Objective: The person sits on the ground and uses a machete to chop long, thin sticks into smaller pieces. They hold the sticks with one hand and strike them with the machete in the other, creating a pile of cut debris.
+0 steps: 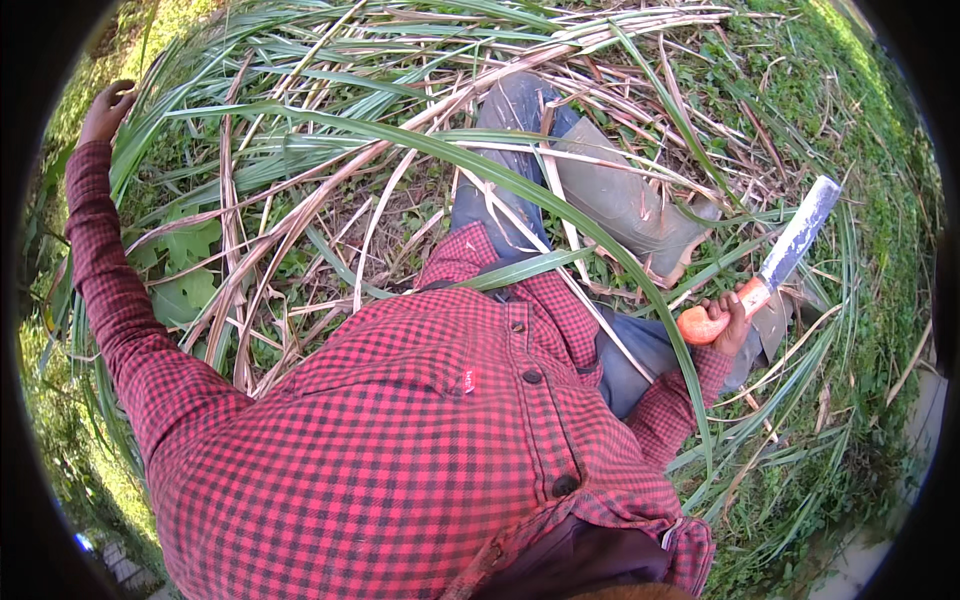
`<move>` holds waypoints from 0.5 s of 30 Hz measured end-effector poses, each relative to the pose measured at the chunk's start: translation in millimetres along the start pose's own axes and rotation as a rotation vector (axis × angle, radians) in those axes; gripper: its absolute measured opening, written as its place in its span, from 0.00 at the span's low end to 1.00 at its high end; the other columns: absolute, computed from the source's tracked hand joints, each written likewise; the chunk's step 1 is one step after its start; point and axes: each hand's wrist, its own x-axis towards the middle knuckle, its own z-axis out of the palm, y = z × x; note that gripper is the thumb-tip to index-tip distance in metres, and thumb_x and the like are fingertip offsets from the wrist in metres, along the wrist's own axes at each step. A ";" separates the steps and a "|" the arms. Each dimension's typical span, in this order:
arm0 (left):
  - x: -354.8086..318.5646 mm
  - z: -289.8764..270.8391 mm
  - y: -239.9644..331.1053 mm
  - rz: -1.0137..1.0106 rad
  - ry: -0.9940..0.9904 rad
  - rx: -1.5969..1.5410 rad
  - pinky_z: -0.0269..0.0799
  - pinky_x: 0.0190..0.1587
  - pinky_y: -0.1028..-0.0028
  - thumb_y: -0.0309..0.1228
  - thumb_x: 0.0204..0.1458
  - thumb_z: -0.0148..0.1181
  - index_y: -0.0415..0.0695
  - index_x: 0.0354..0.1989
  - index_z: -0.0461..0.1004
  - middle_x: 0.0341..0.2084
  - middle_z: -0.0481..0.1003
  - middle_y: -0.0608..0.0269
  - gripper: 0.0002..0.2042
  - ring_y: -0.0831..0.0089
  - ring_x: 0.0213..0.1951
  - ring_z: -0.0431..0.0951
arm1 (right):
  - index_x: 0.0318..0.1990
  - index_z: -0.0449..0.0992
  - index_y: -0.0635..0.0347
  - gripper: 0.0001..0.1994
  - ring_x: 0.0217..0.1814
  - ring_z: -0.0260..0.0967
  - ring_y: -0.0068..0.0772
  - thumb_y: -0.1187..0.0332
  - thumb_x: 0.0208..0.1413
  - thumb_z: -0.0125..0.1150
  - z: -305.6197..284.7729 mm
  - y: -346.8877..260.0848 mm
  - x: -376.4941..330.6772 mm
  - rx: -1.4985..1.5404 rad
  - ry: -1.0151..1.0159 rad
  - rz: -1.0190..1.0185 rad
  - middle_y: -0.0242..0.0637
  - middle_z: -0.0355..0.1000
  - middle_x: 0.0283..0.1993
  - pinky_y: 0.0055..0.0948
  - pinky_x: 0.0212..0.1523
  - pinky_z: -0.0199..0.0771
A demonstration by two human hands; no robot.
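Right hand (722, 322): I see it clenched on knife (770, 270), 3 o'clock.
Left hand (105, 108): 10 o'clock, in grass (300, 130); grip, I can't tell.

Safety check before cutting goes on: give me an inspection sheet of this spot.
Surface: grassy ground, covered with long green blades and dry stalks.
Job's things: knife, broad grey blade, orange handle, blade pointing up and away from the body; leaves bent across the frame.
Clutter: dry stalks strewn under the green ones; a broad-leaved weed at left.
Hands: right hand closed on the knife handle; left hand stretched far out, gripping the leaves.
Cables: nothing seen.
Surroundings: rubber boot and trouser leg close to the blade; pale paved strip at the right rim.
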 end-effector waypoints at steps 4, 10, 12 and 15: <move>-94.5 142.7 192.4 -0.055 -0.453 0.191 0.71 0.37 0.67 0.41 0.48 0.52 0.38 0.32 0.74 0.28 0.76 0.54 0.17 0.63 0.30 0.76 | 0.44 0.61 0.60 0.13 0.17 0.53 0.18 0.75 0.49 0.52 6.2 0.2 8.6 0.012 -0.038 0.016 0.27 0.57 0.19 0.22 0.24 0.60; -182.0 261.3 167.8 0.000 -0.363 0.206 0.67 0.46 0.63 0.52 0.38 0.60 0.43 0.50 0.64 0.40 0.72 0.48 0.33 0.54 0.42 0.72 | 0.45 0.59 0.62 0.15 0.16 0.52 0.18 0.75 0.49 0.51 -4.6 -22.7 8.2 -0.164 -0.003 -0.055 0.27 0.56 0.19 0.25 0.25 0.62; -187.7 274.4 173.9 -0.076 -0.578 0.304 0.67 0.46 0.63 0.51 0.38 0.60 0.44 0.53 0.61 0.42 0.71 0.48 0.34 0.54 0.44 0.72 | 0.45 0.58 0.62 0.15 0.17 0.52 0.18 0.75 0.49 0.51 -11.3 -31.6 -0.2 -0.179 0.019 -0.109 0.27 0.55 0.19 0.25 0.25 0.62; -208.7 285.6 150.0 -0.132 -0.409 0.323 0.69 0.43 0.61 0.49 0.39 0.59 0.45 0.48 0.63 0.38 0.72 0.48 0.29 0.54 0.41 0.73 | 0.44 0.59 0.62 0.14 0.17 0.52 0.18 0.75 0.49 0.51 -11.0 -37.3 -1.4 -0.210 0.017 -0.125 0.27 0.55 0.18 0.26 0.26 0.63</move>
